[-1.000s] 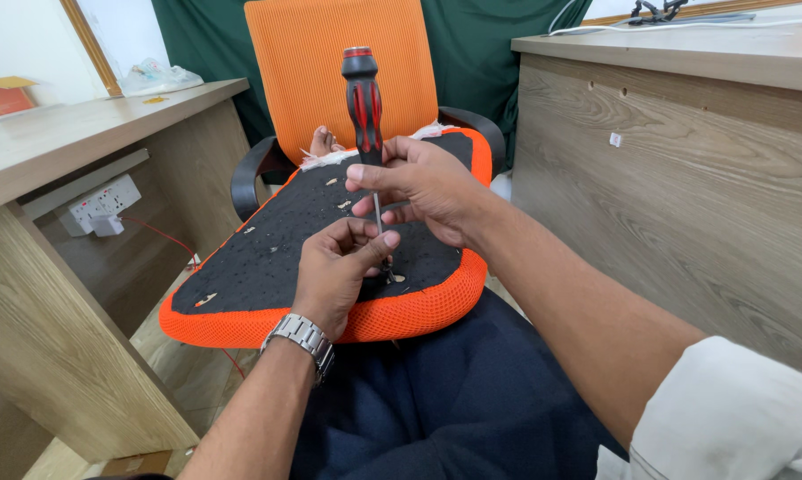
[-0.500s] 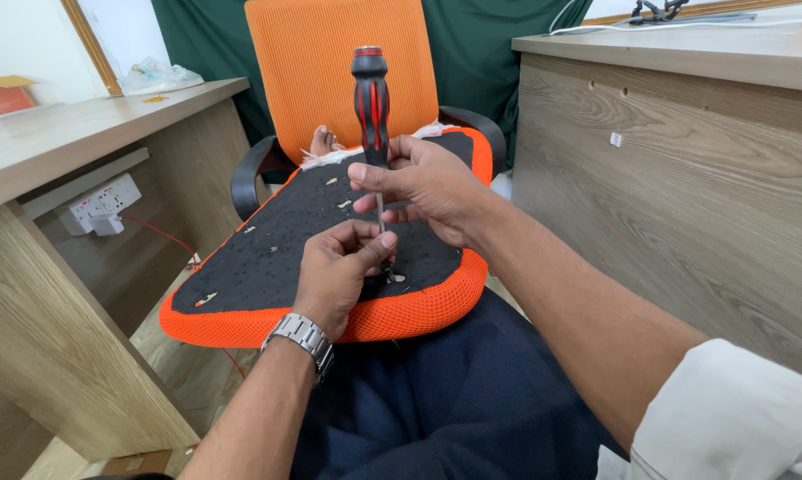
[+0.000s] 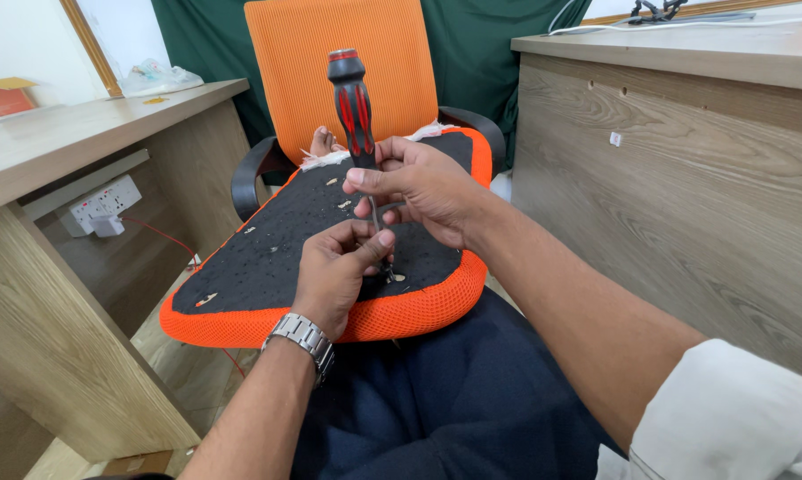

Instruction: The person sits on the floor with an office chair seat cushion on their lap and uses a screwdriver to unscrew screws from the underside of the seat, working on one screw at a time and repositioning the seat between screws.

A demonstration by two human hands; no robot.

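On the lap, across dark blue trousers (image 3: 437,400), lies an upturned seat pad (image 3: 276,258), black underside up, orange mesh rim all round, and both hands are right over its near end. Right hand (image 3: 423,182) is wrapped around a screwdriver (image 3: 355,111), fingers closed about the lower part of the red-and-black handle, thumb pointing left across the shaft. That tool stands close to upright, handle high, thin metal shank running straight down between the two hands to the black surface near the front rim. Left hand (image 3: 334,271) sits just below, curled tight, thumb and forefinger pinched close in at the shank's foot; whatever small piece it pinches, I cannot tell, the fingers cover it. A steel watch (image 3: 301,338) rides that wrist. Beside the tip, a pale little fitting (image 3: 399,277) shows on the black board, and more such pale bits dot the surface further up and along the left edge. White padding (image 3: 323,158) frays out at the far end of the pad.

Behind it stands an orange chair back (image 3: 348,62) with a black armrest (image 3: 245,178) at its left, green curtain (image 3: 499,36) beyond. Wooden desk (image 3: 72,142) to the left, a white socket strip (image 3: 103,203) fixed under its top, red wire trailing down. Another wooden desk (image 3: 677,160) fills the right side, with cables lying on top. White sleeve (image 3: 730,418) at the lower right corner.
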